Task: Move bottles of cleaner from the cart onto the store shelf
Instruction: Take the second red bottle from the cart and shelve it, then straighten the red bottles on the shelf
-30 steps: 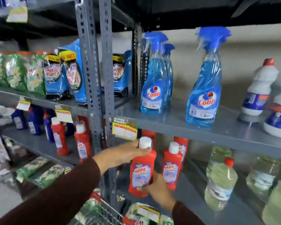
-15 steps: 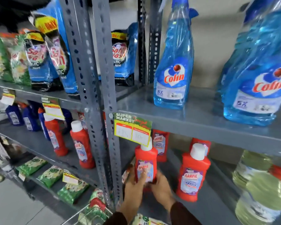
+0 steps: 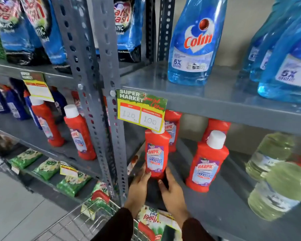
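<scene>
A red Harpic cleaner bottle (image 3: 156, 153) stands upright on the grey middle shelf (image 3: 221, 199), its white cap partly hidden behind a price tag (image 3: 141, 110). My left hand (image 3: 139, 186) touches its lower left side and my right hand (image 3: 172, 192) its lower right side, fingers around the base. To the right a second red Harpic bottle (image 3: 208, 162) stands upright, and two more stand behind. The wire cart (image 3: 87, 218) is below at the bottom edge.
Blue Colin spray bottles (image 3: 193, 42) stand on the shelf above. Pale green bottles (image 3: 274, 186) fill the right of the middle shelf. A slotted grey upright (image 3: 109, 101) is just left of my hands. More red bottles (image 3: 80, 134) stand on the left bay.
The bottle went from held in the air in front of the shelf to standing on the shelf. Both hands slid down to its base. The camera moved closer and lower.
</scene>
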### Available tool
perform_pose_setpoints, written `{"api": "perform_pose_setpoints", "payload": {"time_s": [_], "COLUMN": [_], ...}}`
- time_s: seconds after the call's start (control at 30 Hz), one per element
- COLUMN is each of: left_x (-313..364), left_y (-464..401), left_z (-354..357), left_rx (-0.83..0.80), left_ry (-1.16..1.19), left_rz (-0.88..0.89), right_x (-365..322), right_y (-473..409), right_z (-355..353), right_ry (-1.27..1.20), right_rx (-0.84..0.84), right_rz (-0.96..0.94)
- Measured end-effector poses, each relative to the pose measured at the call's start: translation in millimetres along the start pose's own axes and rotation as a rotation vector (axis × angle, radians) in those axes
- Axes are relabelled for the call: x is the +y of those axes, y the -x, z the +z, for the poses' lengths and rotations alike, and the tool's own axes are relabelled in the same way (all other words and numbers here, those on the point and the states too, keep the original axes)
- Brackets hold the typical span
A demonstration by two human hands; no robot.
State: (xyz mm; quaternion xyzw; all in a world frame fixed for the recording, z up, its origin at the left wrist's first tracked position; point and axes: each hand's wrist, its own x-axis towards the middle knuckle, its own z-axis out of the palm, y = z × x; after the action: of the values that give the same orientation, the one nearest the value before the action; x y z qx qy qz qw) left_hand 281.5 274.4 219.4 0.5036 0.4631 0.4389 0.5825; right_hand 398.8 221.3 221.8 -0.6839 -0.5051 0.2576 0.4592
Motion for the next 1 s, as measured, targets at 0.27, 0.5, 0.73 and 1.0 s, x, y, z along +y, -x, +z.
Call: {"api": "perform_pose_setpoints", "payload": {"time_s": [0.27,0.5,0.73,1.0], "left_x": [-0.6,5.9,14.9,-0.8], "left_y": [-5.5,-5.6,11.4,82.5], "left_z": [3.6,8.1,5.9,63.9], "left_rx": [-0.118,-0.133,-0.012,0.057], "left_ry": [0.083,0.066,0.033,0.008], "left_rz": [-0.135,-0.143,-0.082,0.097], "right_x": [-1.2,-2.6,-7.5,35.6], "right_y": [8.5,13.6,21.1,74.2], "right_z": [-6.9,-9.5,-15.5,-92.6], "right_ry": [-0.133,-0.124,-0.265,-0.449], "right_rx": [0.131,0.155,0.176,0.667], "right_rz": [0.057,0.06,0.142,0.233]}}
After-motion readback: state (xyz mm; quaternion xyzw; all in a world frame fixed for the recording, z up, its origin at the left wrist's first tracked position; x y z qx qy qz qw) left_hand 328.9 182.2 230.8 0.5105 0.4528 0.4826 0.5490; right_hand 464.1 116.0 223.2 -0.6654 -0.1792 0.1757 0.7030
